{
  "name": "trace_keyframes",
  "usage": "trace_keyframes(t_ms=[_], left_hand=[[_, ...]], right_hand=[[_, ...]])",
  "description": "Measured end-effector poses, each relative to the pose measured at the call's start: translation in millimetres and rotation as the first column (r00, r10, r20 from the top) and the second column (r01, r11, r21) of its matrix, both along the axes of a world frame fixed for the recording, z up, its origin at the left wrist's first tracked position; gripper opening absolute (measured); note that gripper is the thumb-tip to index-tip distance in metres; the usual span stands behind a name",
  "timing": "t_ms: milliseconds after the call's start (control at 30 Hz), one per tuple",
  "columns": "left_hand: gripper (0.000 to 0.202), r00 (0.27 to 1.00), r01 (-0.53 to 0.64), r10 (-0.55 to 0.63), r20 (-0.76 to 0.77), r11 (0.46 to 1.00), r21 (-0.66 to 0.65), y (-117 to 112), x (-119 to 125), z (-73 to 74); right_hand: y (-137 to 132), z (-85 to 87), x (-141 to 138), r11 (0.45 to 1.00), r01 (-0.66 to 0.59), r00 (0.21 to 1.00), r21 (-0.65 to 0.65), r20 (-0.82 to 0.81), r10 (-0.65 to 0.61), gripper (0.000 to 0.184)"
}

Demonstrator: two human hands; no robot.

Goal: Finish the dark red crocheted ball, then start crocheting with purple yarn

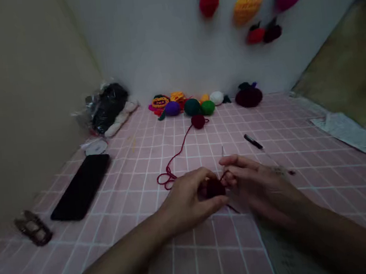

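Observation:
My left hand (192,197) is closed around a small dark red crocheted piece (215,188), thumb in front and fingers behind. Close on its right, my right hand (252,177) pinches a thin hook (223,151) whose pale tip points upward past the fingers. Dark red yarn (181,149) runs in loops from behind my left hand to a dark red yarn ball (198,121) farther back. A short strand reaches from the piece to my right fingertips, and a loose tail hangs below it. The hook's lower part is hidden by my right hand.
A black phone (82,187) and a brown claw clip (34,227) lie left. Several yarn balls (192,107) line the back, near a plastic bag (109,105). A black pen (253,141) and papers (354,131) lie right. Another sheet (288,250) is under my right forearm.

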State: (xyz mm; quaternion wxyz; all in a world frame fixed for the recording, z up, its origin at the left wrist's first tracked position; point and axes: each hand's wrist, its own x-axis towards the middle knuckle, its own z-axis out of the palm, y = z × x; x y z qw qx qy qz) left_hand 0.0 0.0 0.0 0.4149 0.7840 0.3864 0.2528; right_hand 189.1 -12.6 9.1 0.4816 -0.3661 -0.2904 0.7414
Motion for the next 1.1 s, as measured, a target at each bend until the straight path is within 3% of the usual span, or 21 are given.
trace_keyframes(t_ms=[133,267,433,667,733,800,900,967,1100], left_hand=[[0.032,1.0,-0.003,0.003,0.0,0.995,0.1,1.1,6.5,-4.9],[0.016,1.0,-0.011,0.015,-0.022,0.988,0.152,1.2,8.9,-5.2],[0.008,1.0,-0.004,0.006,-0.016,0.993,0.121,1.2,8.1,-3.5],[0.005,0.999,-0.033,0.032,0.028,0.997,0.067,3.9,3.8,-6.0],[0.014,0.998,-0.027,0.028,0.064,0.999,-0.016,4.5,3.0,-9.1],[0.025,0.989,0.012,0.018,0.145,0.98,-0.2,5.4,2.6,-11.7],[0.029,0.959,0.097,0.043,0.282,0.881,-0.463,7.4,2.4,-12.0],[0.026,0.946,0.109,0.074,0.315,0.843,-0.527,8.9,1.8,-10.5],[0.022,0.933,0.107,0.103,0.345,0.836,-0.538,11.0,-1.0,-9.4]], right_hand=[[-1.7,0.0,-1.5,1.0,-0.015,1.0,-0.01,0.005,0.015,0.016],[-2.4,-0.8,-1.6,1.0,-0.019,1.0,0.006,0.017,0.019,0.016],[-1.3,-0.1,-1.0,0.998,-0.038,0.999,0.055,0.036,0.036,0.013],[0.2,4.1,3.5,1.0,-0.022,0.995,0.02,0.098,0.02,0.013],[1.8,2.8,4.0,1.0,-0.012,0.994,0.018,0.105,0.01,0.012],[3.3,1.3,3.6,1.0,0.0,0.995,0.012,0.097,-0.001,0.012],[3.8,0.9,2.3,1.0,0.022,0.998,0.001,0.066,-0.022,0.012],[3.0,1.9,1.7,0.999,0.034,0.999,-0.002,0.042,-0.034,0.011],[0.5,4.9,1.0,1.0,0.029,0.999,0.005,0.018,-0.029,0.01]])
